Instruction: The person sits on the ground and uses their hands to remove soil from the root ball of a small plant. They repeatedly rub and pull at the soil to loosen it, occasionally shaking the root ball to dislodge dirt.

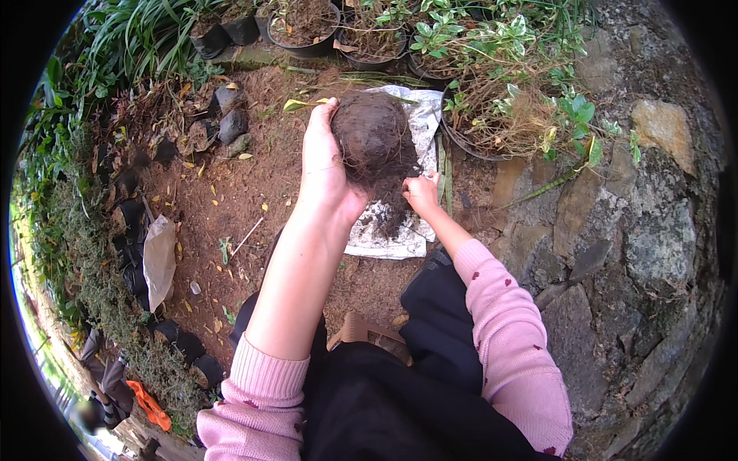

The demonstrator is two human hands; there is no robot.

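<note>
My left hand grips a round dark root ball of soil and fine roots, held up above a white sheet. My right hand is just below and to the right of the ball, fingers pinched at trailing roots hanging from it. Loose dark soil lies in a heap on the sheet under the ball. Both arms wear pink sleeves with small dark red spots.
Black pots with plants stand along the top. A larger potted plant with dry stems is right of the ball. Rough stone paving fills the right side. Small black nursery bags and a pale bag lie on the brown earth at left.
</note>
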